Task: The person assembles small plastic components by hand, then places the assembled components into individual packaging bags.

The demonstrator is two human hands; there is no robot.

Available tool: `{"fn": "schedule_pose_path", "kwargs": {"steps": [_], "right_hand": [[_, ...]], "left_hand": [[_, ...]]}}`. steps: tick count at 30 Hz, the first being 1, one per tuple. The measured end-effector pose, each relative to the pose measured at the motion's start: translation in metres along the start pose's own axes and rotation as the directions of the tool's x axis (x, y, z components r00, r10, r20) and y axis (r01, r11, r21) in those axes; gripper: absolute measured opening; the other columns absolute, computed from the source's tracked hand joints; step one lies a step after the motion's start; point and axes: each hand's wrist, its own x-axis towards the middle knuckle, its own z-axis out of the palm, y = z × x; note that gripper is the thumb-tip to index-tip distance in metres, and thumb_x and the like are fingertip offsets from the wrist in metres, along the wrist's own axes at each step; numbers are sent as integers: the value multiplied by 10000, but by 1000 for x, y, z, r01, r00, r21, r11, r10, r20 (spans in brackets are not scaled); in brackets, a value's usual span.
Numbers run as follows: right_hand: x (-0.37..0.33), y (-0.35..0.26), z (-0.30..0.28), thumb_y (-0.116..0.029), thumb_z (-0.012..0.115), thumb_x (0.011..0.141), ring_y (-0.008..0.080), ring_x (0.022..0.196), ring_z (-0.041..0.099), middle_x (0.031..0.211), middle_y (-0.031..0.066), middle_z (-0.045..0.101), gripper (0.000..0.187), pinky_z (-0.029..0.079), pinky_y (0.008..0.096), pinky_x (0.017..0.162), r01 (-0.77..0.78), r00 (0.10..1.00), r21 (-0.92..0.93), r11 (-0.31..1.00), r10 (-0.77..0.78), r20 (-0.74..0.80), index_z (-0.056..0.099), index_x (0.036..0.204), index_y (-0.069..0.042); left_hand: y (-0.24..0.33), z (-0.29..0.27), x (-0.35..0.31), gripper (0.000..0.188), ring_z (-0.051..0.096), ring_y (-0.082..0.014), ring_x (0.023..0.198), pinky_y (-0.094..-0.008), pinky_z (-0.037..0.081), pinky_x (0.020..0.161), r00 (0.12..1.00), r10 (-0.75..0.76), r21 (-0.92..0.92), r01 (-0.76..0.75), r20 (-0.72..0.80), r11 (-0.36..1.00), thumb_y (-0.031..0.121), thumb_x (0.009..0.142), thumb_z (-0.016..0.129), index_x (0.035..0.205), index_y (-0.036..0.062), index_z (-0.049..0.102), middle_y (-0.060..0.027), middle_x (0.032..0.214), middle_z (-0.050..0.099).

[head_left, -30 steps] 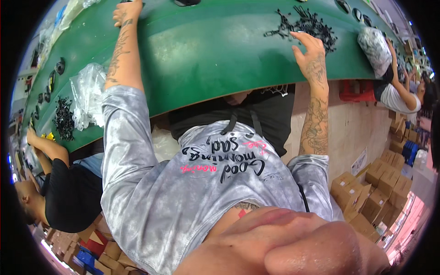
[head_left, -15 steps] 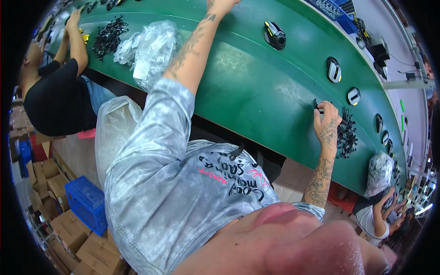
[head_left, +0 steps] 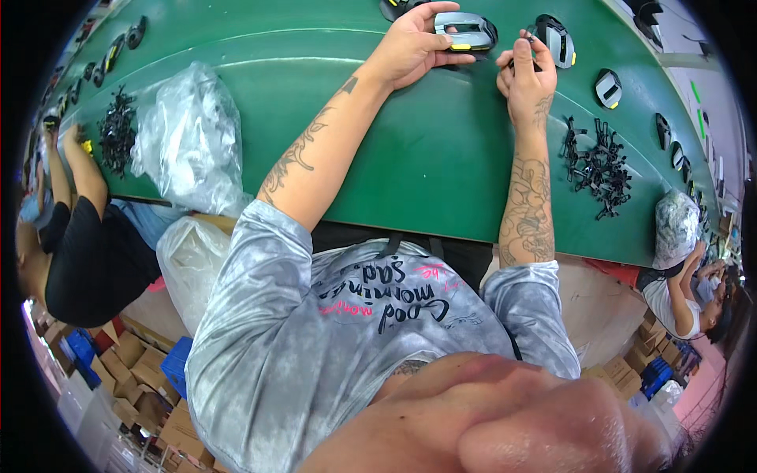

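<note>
My left hand (head_left: 412, 49) grips a grey and black plastic housing (head_left: 475, 27) with a slot in its top and a yellow strip on one side. The thumb lies on top of it and the fingers pass beneath. Just right of it, my right hand (head_left: 528, 79) is closed in a pinch on a small black plastic part (head_left: 523, 66), partly hidden by the fingers. A similar grey and black housing (head_left: 557, 41) lies on the green table right behind my right hand. Loose small black parts (head_left: 598, 167) are heaped to the right of my right forearm.
Along the green table (head_left: 441, 165) more housings (head_left: 608, 88) stand in a curved row. At left are a clear plastic bag (head_left: 193, 130) and another heap of black parts (head_left: 117, 132). A person (head_left: 95, 252) in black works at left, another (head_left: 670, 299) at far right.
My left hand has come back from the far side and now holds a housing. My right hand has moved from beside the black heap toward it with a small part. The view has shifted.
</note>
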Motion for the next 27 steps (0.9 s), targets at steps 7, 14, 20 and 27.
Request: {"fn": "schedule_pose_path", "kwargs": {"steps": [7,14,20,27], "right_hand": [[-14,-4,6,-138,586,1035,109,752,561,1074,94,598,502,491,252,661,188,977,-436,880,-122,174,317,1413,54],[-19,-13,16,-69,712,967,130,818,635,1039,100,649,455,520,257,677,109,976,-201,974,-67,209,511,1345,85],[-21,-13,14,-80,759,937,106,740,627,914,104,721,248,503,237,653,111,984,-113,987,-94,148,705,1110,88],[-22,-5,21,-216,717,991,49,661,552,863,10,707,250,418,203,580,143,982,-433,890,-181,-47,733,1055,26]], "left_hand": [[-13,-1,-1,524,634,-317,1217,-514,590,1020,999,-38,-13,38,-16,999,-61,942,617,1442,-36,463,-168,1353,579],[-10,0,-3,564,650,-272,1199,-448,559,1056,998,-59,35,58,33,998,-38,951,630,1488,-19,457,-174,1327,632],[-10,4,-4,573,664,-266,1176,-442,558,1054,997,-73,39,73,-2,997,-56,960,602,1505,-35,427,-182,1298,649],[-7,8,-8,580,665,-269,1174,-445,567,1050,996,-79,158,73,30,985,-60,963,582,1511,-68,393,-205,1298,635]]}}
